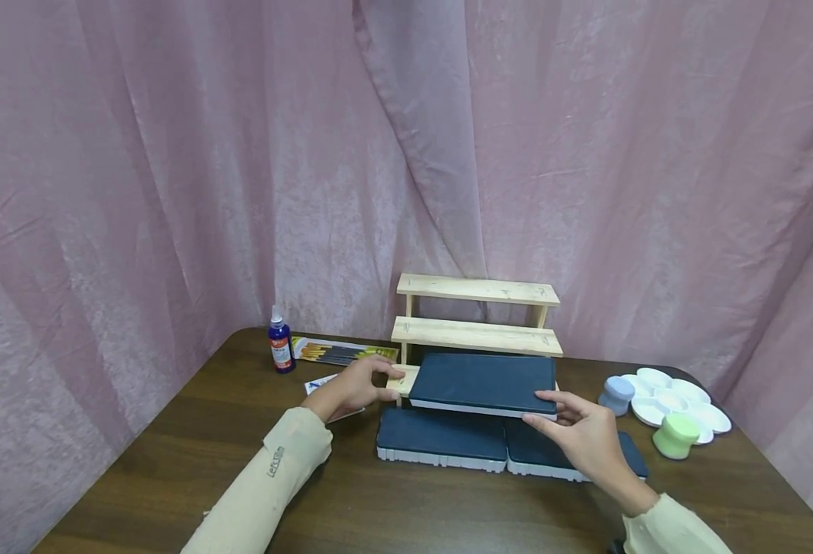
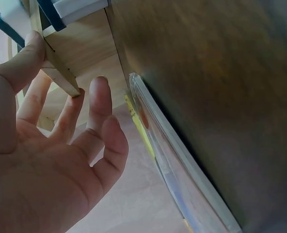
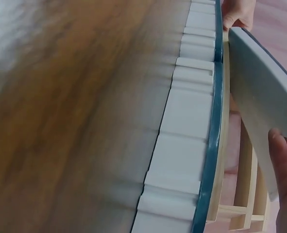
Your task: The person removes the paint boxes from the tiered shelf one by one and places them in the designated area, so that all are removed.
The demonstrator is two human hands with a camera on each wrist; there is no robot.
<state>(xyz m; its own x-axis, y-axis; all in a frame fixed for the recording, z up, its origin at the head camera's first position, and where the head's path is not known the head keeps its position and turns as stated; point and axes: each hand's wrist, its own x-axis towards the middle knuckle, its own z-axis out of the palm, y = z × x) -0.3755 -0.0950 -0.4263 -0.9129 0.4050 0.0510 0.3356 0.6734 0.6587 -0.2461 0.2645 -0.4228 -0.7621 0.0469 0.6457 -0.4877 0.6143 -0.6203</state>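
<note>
The dark slab (image 1: 482, 382) lies on the lowest step of the wooden rack (image 1: 477, 335), long axis left-right. Its right near corner is pinched by the right hand (image 1: 582, 432); the step's left end is gripped by the left hand (image 1: 354, 387).

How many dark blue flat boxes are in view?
3. One lies on the wooden rack's lowest step, its near right corner pinched by the right hand; two lie side by side on the table in front. None seem hidden.
</note>
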